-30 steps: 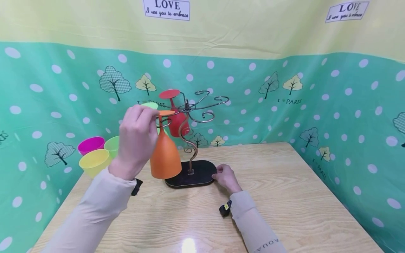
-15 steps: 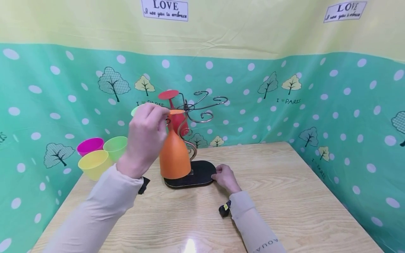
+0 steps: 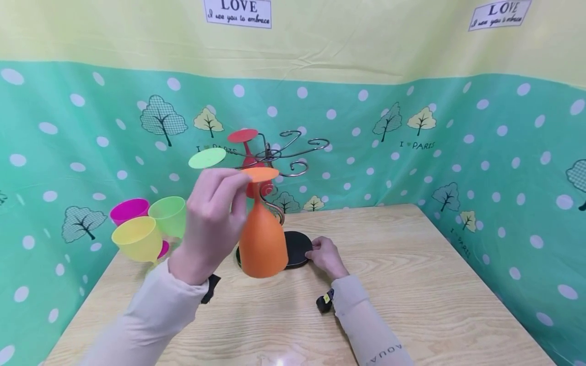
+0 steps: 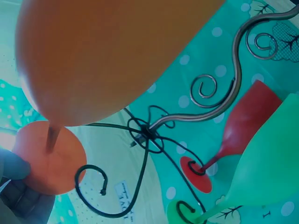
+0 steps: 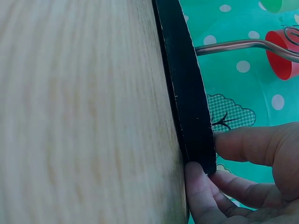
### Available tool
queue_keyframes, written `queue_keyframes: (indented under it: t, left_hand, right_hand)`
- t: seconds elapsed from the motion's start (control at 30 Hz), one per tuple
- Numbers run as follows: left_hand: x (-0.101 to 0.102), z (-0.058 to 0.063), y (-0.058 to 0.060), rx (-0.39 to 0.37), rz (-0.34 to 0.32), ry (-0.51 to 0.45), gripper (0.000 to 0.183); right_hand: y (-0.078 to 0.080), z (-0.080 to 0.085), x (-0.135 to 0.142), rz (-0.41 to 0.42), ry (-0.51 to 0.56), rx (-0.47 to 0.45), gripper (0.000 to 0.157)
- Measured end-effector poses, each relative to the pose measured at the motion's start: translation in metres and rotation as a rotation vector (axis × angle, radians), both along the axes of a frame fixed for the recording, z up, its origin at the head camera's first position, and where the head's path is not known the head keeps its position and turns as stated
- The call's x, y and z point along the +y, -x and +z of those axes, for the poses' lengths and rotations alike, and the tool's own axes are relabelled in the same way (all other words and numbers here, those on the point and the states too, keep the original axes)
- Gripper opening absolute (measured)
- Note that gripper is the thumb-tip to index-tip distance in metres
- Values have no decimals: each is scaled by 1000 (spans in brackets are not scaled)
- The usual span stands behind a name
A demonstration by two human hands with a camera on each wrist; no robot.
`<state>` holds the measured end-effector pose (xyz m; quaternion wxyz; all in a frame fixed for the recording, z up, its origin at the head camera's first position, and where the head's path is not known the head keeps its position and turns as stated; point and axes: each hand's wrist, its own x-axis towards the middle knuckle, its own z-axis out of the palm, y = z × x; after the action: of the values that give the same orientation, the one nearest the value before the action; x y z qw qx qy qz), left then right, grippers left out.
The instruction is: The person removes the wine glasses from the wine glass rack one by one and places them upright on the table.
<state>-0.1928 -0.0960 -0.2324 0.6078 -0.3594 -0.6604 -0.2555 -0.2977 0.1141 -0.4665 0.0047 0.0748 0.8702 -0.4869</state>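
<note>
My left hand [image 3: 212, 218] pinches the foot of an orange plastic goblet [image 3: 263, 244], holding it upside down before a metal goblet rack [image 3: 270, 152]. In the left wrist view a curled hook [image 4: 93, 179] of the rack is close to the goblet's foot; the stem is outside the curl. A red goblet [image 4: 245, 121] and a green goblet [image 4: 266, 158] hang upside down on other hooks. My right hand [image 3: 327, 256] grips the right end of the rack's black base [image 5: 187, 84], thumb above and fingers at the lower edge.
Left on the wooden table [image 3: 375, 300] stand upright goblets: magenta [image 3: 129, 211], yellow [image 3: 137, 238] and light green [image 3: 168, 216]. Bare rack hooks [image 3: 318, 144] reach out to the right. A patterned cloth [image 3: 348, 112] surrounds the back and sides.
My left hand has carried the orange goblet rightward, then lower and nearer to me, in front of the rack's base. The right hand has stayed on the base.
</note>
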Motion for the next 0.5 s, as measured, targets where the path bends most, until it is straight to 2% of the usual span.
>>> queue_keyframes:
  t: [0.2,0.37,0.5]
  left_hand:
    - [0,-5,-15,102,-45,-26,10]
    - [0,-14,-21,203,-74,-16,9]
    - [-3,-29,-21,179,-59,-3,9]
  right_hand:
    - [-1,1,1,-6,-9,10,33]
    - [0,0,0,-5,-8,11,32]
    - [0,0,-1,-6,-12,15,31]
